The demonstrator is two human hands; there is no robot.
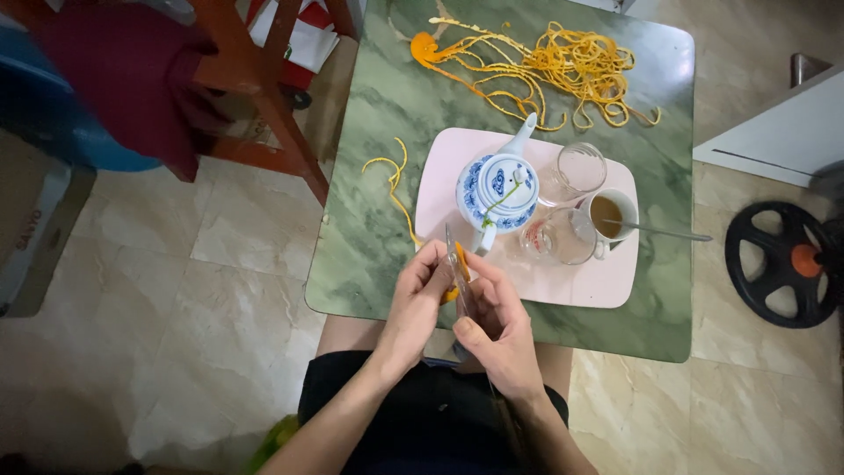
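Pinching a clear orange-tipped wrapper [457, 268], left hand [413, 303] and right hand [503, 339] both clamp it.

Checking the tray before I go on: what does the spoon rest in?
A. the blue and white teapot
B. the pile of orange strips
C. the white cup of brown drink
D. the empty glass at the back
C: the spoon has its bowl in the white cup of brown drink on the pink tray, with its handle sticking out to the right over the green table.
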